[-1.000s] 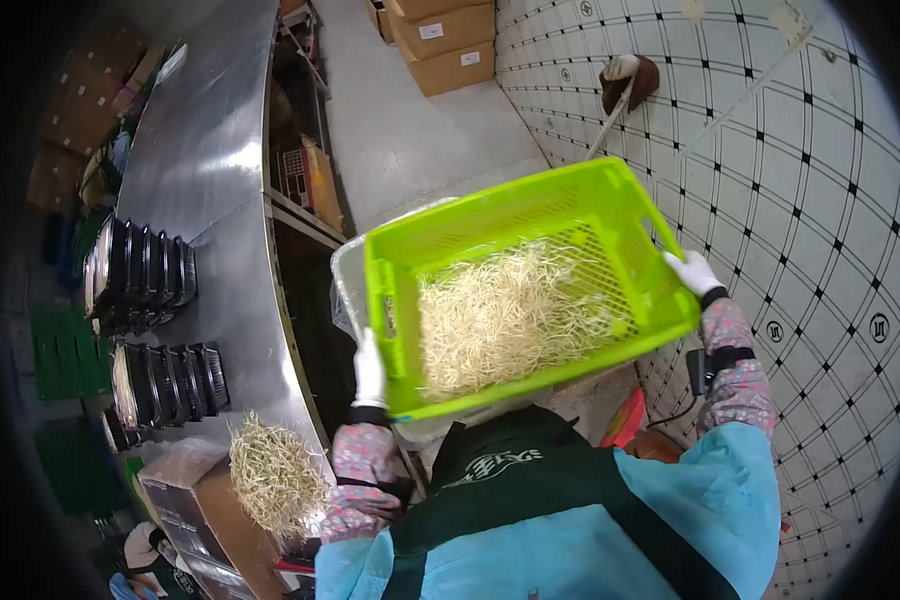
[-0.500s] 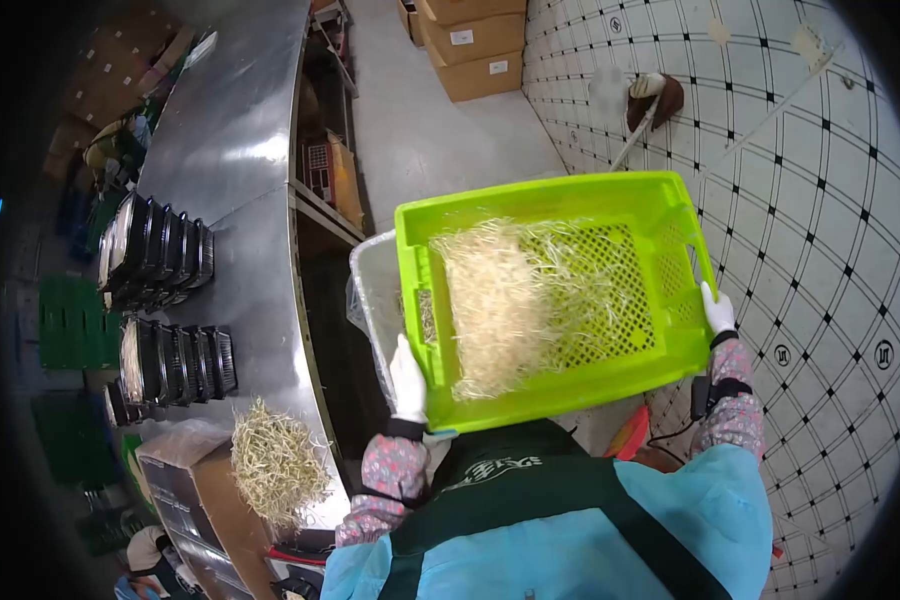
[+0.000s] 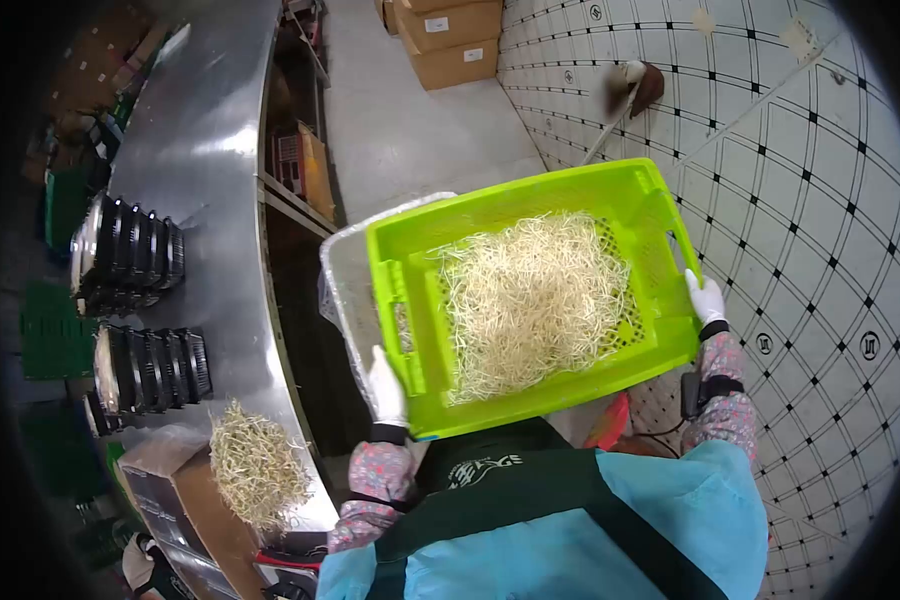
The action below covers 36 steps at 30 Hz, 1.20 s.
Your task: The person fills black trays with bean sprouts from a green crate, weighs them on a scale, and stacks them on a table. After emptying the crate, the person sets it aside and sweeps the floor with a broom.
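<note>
With both hands on it, the green crate (image 3: 435,412) is held in front of the body, its long sides slanting slightly up to the right. The left hand (image 3: 387,388), in a white glove, lies against the crate's end wall at 8 o'clock, with its thumb side showing and the fingertips beneath hidden. The right hand (image 3: 706,297), also gloved in white, grips the opposite end wall at 3 o'clock, fingers bent about the rim below the handle slot; its palm is out of sight.

Pale sprouts (image 3: 530,305) lie in a loose heap across the crate's perforated bottom, with green showing around them. A translucent tub (image 3: 342,270) shows from under the crate at 9 o'clock; whether the 2 touch cannot be told.

On the steel worktop (image 3: 210,150), which runs along the 9 o'clock side, are 2 groups of black trays (image 3: 155,250) nested on edge. A loose clump of sprouts (image 3: 258,470) lies at 8 o'clock, at the worktop's near end, and an open cardboard box (image 3: 205,505) is just beside it. Farther out, between 7 and 8 o'clock, part of another person (image 3: 145,570) shows.

Stacked cartons (image 3: 450,50) stand between 11 and 12 o'clock. A red object (image 3: 607,425) is partly hidden at 5 o'clock, while patterned flooring (image 3: 800,220) spreads from 1 to 4 o'clock.
</note>
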Each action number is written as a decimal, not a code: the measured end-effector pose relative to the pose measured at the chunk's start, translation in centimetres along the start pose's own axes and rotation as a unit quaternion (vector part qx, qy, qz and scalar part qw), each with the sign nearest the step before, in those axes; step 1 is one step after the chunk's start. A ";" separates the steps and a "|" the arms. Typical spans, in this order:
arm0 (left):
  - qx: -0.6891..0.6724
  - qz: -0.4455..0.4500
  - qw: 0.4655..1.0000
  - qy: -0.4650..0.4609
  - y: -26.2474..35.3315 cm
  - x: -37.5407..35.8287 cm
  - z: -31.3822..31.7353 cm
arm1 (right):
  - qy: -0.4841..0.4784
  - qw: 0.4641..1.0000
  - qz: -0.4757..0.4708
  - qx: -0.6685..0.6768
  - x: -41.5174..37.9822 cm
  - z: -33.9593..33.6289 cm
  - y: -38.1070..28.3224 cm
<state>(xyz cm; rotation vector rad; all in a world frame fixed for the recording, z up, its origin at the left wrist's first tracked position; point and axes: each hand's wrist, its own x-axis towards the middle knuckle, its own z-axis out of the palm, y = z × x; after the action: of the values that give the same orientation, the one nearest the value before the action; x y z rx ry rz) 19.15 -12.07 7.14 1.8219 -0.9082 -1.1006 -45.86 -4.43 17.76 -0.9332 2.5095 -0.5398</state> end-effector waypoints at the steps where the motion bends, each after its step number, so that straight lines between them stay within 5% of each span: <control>1: -0.016 -0.037 0.999 -0.002 -1.3 0.2 -0.6 | -0.010 1.000 -0.013 0.004 -3.9 0.0 -4.8; 3: -0.124 -0.181 0.976 0.009 -0.4 2.8 -5.8 | -0.032 0.991 -0.084 -0.098 -8.9 2.8 -9.5; 5: -0.065 -0.127 0.987 0.068 0.0 4.7 -10.2 | -0.079 0.981 -0.144 -0.103 -12.4 4.8 -12.6; 7: -0.155 -0.151 0.975 0.043 3.8 3.2 -7.6 | -0.074 0.984 -0.137 -0.084 -10.8 3.7 -13.4; 8: -0.046 -0.156 0.986 0.040 3.9 2.9 -5.7 | -0.056 0.991 -0.113 -0.053 -8.2 3.6 -11.6; 9: -0.025 -0.085 0.994 0.066 2.5 2.9 -2.3 | -0.033 0.995 -0.094 -0.022 -5.0 3.1 -8.3; 10: 0.010 -0.044 0.999 -0.024 0.9 3.2 -0.6 | -0.006 0.998 -0.056 0.015 -2.1 2.8 -4.2; 12: 0.033 0.116 0.993 0.011 3.2 -1.0 3.3 | 0.049 0.998 0.006 0.032 2.2 3.0 3.5; 13: 0.070 0.125 0.989 -0.032 3.9 -2.9 2.4 | 0.074 0.997 0.032 0.012 2.1 3.0 6.2; 15: 0.020 0.025 0.993 -0.118 7.3 -2.9 -3.2 | 0.032 0.995 0.050 0.084 -1.1 7.4 7.7; 17: -0.102 -0.153 0.977 -0.106 11.3 -0.3 -8.4 | 0.003 0.999 0.019 0.043 -8.2 11.3 -0.1; 19: -0.118 -0.033 0.990 0.070 7.3 4.9 -11.8 | 0.005 0.992 -0.116 0.045 -12.0 14.2 -5.7; 21: -0.142 -0.137 0.978 0.074 11.9 2.1 -9.3 | -0.026 0.994 -0.104 -0.006 -9.6 12.9 -6.7; 22: -0.151 -0.136 0.979 0.012 6.4 3.5 -9.4 | -0.075 0.997 -0.033 -0.005 -7.7 10.2 -7.2; 25: -0.109 0.001 0.993 0.034 -1.9 0.1 -2.1 | -0.006 0.998 0.061 -0.020 -1.1 4.8 -3.3; 28: -0.174 -0.181 0.967 -0.048 1.6 -0.1 -4.8 | 0.006 0.995 -0.023 -0.096 -4.3 3.3 -7.6; 29: -0.151 -0.203 0.967 0.007 0.5 1.8 -6.9 | 0.005 0.989 -0.070 -0.134 -7.6 3.9 -12.3; 31: -0.157 -0.158 0.971 0.082 -1.3 4.6 -11.1 | -0.002 0.979 -0.187 -0.085 -12.1 6.5 -14.6; 34: -0.201 -0.173 0.963 0.045 2.3 2.5 -8.0 | 0.000 0.989 -0.137 -0.049 -8.8 6.3 -12.6; 36: -0.063 -0.053 0.996 0.025 -1.4 3.0 -4.2 | 0.012 0.997 -0.066 0.027 -3.8 4.6 -8.8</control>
<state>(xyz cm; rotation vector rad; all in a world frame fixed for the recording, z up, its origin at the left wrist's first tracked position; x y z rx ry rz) 24.31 -13.01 6.14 1.8014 -0.7036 -1.1458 -36.36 -8.93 19.06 -1.0837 2.4523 -0.6606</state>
